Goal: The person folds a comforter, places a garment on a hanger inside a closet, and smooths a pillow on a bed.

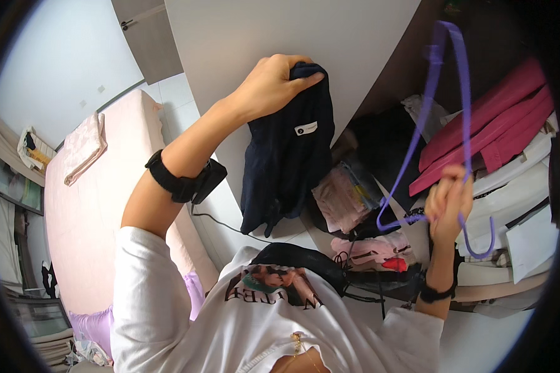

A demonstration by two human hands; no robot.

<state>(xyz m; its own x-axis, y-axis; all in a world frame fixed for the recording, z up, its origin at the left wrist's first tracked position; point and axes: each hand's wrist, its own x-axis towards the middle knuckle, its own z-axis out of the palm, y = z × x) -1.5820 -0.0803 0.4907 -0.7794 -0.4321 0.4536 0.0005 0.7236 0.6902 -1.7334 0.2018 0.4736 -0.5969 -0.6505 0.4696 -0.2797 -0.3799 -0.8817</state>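
A dark navy garment (287,158) hangs down from my left hand (280,86), pinched between thumb and fingers at its folded top edge. A small white tag with writing shows on its front. My right hand (449,200) grips a purple clothes hanger (413,135) near its hook, with the hook pointing down and the wide part pointing up. The hanger is to the right of the garment and does not touch it. A dark pink garment (485,130) lies or hangs just behind the hanger, among white clothes.
An open wardrobe on the right holds folded clothes (340,198), pink clothing (378,247) and hanging garments. A pale panel (280,28) stands ahead. On the left is a bed (102,200) with a folded blanket (86,147). A thin cable runs from my left arm's strap.
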